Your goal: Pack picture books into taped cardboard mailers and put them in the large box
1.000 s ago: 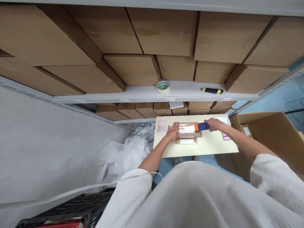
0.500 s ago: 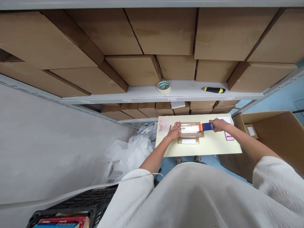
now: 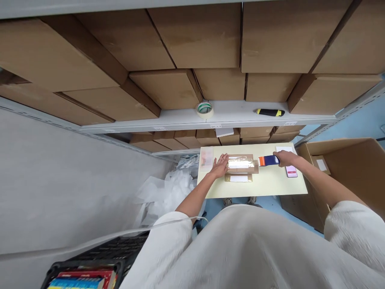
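A flat brown cardboard parcel (image 3: 240,171) lies on a pale yellow board (image 3: 264,186), with a shiny strip of clear tape (image 3: 240,163) over a white label. My left hand (image 3: 221,165) rests with its fingers stretched out on the parcel's left end. In my right hand (image 3: 282,158) is a blue-and-orange tape dispenser (image 3: 269,160), its orange end just off the parcel's right edge. Below the parcel lies a smaller taped piece with a white label (image 3: 238,178). A phone (image 3: 291,171) with a lit screen lies by my right hand.
Cardboard boxes (image 3: 195,36) fill the shelf ahead. A tape roll (image 3: 205,109) and a yellow-black utility knife (image 3: 269,112) lie on its edge. An open carton (image 3: 357,172) stands right; white packing wrap (image 3: 168,190) and a black crate (image 3: 120,261) with books are left.
My right hand has moved the tape dispenser to the right, off the parcel. My left hand stays on the parcel's left end. The view has shifted slightly.
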Demonstrator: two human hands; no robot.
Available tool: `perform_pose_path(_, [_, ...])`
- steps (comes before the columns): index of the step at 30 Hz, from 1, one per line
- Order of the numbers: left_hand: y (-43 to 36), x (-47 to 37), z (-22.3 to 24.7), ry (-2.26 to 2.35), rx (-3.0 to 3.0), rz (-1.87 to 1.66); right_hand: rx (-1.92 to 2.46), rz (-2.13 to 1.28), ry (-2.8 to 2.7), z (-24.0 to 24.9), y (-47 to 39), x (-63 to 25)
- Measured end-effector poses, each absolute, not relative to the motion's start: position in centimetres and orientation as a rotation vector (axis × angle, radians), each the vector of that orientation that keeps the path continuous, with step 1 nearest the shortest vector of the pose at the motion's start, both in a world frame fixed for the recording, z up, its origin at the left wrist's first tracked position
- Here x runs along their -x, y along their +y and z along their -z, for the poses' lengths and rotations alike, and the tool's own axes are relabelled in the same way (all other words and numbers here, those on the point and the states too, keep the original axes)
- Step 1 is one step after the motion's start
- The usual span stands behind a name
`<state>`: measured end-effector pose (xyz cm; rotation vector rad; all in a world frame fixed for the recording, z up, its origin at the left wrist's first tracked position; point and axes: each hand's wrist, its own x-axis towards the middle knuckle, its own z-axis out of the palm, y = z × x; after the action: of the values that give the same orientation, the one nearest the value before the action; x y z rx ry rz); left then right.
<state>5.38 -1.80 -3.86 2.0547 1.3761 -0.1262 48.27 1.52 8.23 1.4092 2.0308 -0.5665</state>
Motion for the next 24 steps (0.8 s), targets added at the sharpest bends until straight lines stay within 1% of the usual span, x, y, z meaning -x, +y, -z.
perform_pose_path(6, [-1.6, -5.4, 3.9, 1.375, -2.052, 0.126, -1.440, 0.562, 2.017, -6.7, 1.6, -48.6])
perform_pose_path(14, [-1.6, -5.4, 4.2, 1.375, -2.055, 0.093, -1.411, 0.556, 1.971, -5.5, 2.2, -46.2])
perform_pose_path(18, [-1.6, -5.3, 4.1, 1.370, -2.040, 0.094, -1.441, 0.558, 1.963, -5.8, 2.1, -46.9])
perform_pose_path(24, [-1.5, -5.4, 4.3, 1.371, -2.046, 0.091, -1.491, 0.554, 2.010, -7.6, 1.2, -49.0])
